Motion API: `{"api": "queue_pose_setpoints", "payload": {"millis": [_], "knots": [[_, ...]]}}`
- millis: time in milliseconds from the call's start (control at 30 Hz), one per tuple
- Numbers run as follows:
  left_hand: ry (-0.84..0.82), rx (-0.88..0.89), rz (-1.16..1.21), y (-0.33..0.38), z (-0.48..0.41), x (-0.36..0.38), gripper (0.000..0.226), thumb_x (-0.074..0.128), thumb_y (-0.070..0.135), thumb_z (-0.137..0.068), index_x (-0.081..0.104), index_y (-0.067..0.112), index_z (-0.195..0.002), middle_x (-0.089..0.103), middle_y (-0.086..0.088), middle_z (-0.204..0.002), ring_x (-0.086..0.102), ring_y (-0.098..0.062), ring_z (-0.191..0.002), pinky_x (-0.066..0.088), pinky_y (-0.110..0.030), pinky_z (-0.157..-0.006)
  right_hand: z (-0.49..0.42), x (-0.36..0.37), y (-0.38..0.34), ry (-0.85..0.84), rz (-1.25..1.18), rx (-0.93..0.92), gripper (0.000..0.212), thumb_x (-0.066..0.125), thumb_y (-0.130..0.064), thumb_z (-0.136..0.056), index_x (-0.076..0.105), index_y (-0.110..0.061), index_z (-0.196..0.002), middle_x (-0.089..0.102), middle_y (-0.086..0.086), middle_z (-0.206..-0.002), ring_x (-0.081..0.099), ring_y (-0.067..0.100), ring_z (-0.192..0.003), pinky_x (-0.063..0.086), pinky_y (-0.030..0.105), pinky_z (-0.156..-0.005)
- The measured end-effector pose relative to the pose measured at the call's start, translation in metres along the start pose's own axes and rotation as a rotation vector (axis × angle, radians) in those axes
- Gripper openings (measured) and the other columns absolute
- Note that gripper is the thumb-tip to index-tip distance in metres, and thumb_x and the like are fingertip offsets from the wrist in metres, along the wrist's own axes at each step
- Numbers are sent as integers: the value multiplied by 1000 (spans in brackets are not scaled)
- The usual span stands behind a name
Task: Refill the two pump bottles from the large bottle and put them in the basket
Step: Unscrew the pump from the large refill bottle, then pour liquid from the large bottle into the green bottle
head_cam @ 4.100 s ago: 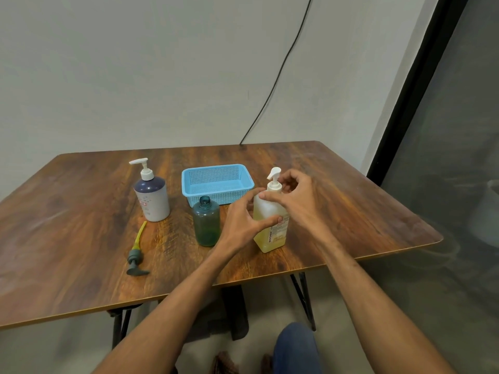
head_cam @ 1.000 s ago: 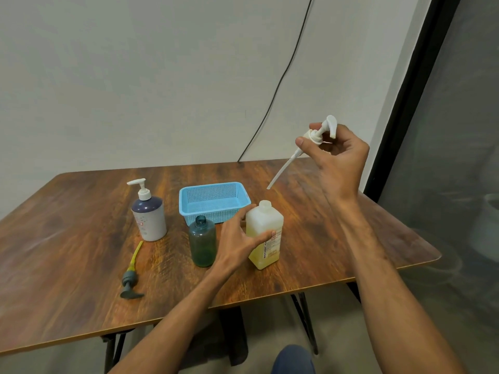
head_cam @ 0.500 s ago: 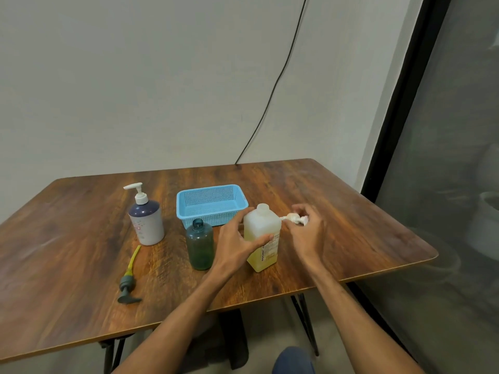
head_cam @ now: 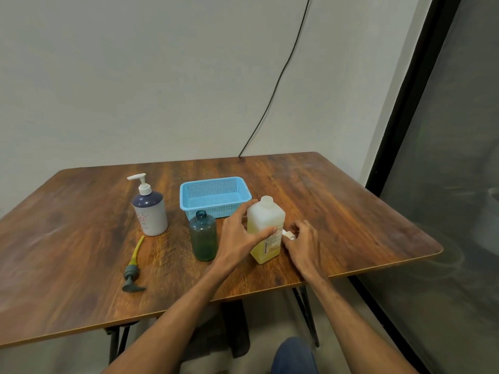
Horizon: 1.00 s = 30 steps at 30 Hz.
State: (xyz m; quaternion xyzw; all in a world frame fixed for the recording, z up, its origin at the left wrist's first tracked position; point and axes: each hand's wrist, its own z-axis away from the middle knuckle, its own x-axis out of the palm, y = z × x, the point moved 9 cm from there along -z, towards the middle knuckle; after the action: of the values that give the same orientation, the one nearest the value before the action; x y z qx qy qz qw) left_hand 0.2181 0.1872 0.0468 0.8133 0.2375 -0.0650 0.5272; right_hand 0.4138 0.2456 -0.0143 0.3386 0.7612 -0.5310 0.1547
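Observation:
The large pale-yellow bottle (head_cam: 266, 217) stands uncapped near the table's front, and my left hand (head_cam: 239, 238) grips its side. Just right of it, my right hand (head_cam: 302, 242) rests low on the table, fingers closed on the white pump (head_cam: 288, 234), which is mostly hidden. A small green bottle (head_cam: 203, 236) stands open left of my left hand. Its grey-and-yellow pump (head_cam: 132, 268) lies flat further left. A white and dark-blue pump bottle (head_cam: 150, 209) stands at the back left, pump fitted. The blue basket (head_cam: 214, 197) sits behind the bottles with nothing in it.
The wooden table (head_cam: 337, 211) ends close behind my right hand at its front edge. A black cable (head_cam: 280, 76) runs down the wall to the table's back. A dark-framed glass panel (head_cam: 445, 157) stands at the right.
My right hand pulled the white pump out of the large bottle, raised it high, then brought it down to the table beside the bottle. My left hand has kept hold of the bottle.

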Motion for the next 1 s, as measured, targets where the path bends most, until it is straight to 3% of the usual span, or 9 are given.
{"api": "queue_pose_setpoints", "payload": {"millis": [133, 300, 433, 533, 700, 800, 867, 933, 1000], "knots": [[-9, -3, -1, 0, 0, 0, 84, 89, 43, -71, 52, 23, -143, 59, 6, -138, 59, -9, -120, 58, -39, -96, -3, 1, -1, -76, -49, 23, 17, 78, -25, -84, 63, -23, -90, 60, -3, -98, 57, 15, -91, 45, 24, -65], [-59, -26, 6, 0, 2, 3, 87, 86, 54, -70, 47, 30, -144, 54, 10, -140, 55, -11, -124, 56, -40, -100, -2, -15, -29, -133, -326, -17, 43, 72, -4, -81, 61, -26, -117, 55, -6, -128, 54, 17, -121, 54, 40, -94], [-57, -23, 58, 3, 11, -1, 86, 86, 52, -73, 36, 42, -143, 49, 16, -137, 55, -10, -124, 53, -29, -97, 18, -8, -54, -295, -598, -41, 64, 78, -11, -84, 45, -26, -137, 51, -8, -135, 52, 9, -122, 57, 25, -84], [-8, -19, 67, -1, 21, -11, 89, 85, 51, -74, 37, 36, -147, 53, 11, -141, 56, -3, -121, 54, -25, -96, 32, 7, -62, -382, -688, -47, 87, 80, -10, -74, 34, -35, -144, 49, -8, -134, 56, 16, -120, 61, 32, -79], [105, -22, 75, -6, 43, -39, 72, 84, 39, -80, 52, 23, -142, 65, 10, -130, 64, -3, -112, 58, -25, -92, 39, 11, -66, -201, -585, -25, 96, 94, -34, -65, 35, -38, -140, 52, -18, -127, 55, 8, -115, 59, 25, -79], [322, 56, 57, 3, 63, -75, 35, 79, 22, -87, 68, 19, -120, 71, 9, -107, 69, -7, -96, 61, -26, -80, 36, 9, -64, -91, -473, 29, 90, 96, -27, -61, 42, -31, -134, 54, -15, -121, 53, 8, -113, 51, 23, -80], [460, 87, 23, 1, 74, -99, 24, 76, 19, -89, 68, 20, -111, 68, 9, -102, 66, -9, -94, 59, -30, -78, 35, 7, -65, -51, -399, 33, 85, 95, -24, -61, 46, -27, -131, 55, -11, -119, 54, 11, -112, 54, 30, -82], [548, 56, 0, -12, 77, -115, 31, 79, 22, -87, 63, 20, -114, 62, 7, -107, 61, -10, -97, 56, -34, -80, 34, 7, -70, -39, -321, 0, 79, 94, -27, -59, 49, -27, -124, 59, -8, -117, 56, 15, -109, 57, 40, -83], [527, -22, -30, -32, 72, -118, 52, 83, 30, -82, 55, 20, -125, 55, 7, -120, 55, -10, -108, 53, -33, -88, 35, 8, -79, -46, -257, -45, 75, 94, -29, -58, 51, -26, -120, 61, -6, -114, 57, 19, -106, 57, 42, -79]]}}
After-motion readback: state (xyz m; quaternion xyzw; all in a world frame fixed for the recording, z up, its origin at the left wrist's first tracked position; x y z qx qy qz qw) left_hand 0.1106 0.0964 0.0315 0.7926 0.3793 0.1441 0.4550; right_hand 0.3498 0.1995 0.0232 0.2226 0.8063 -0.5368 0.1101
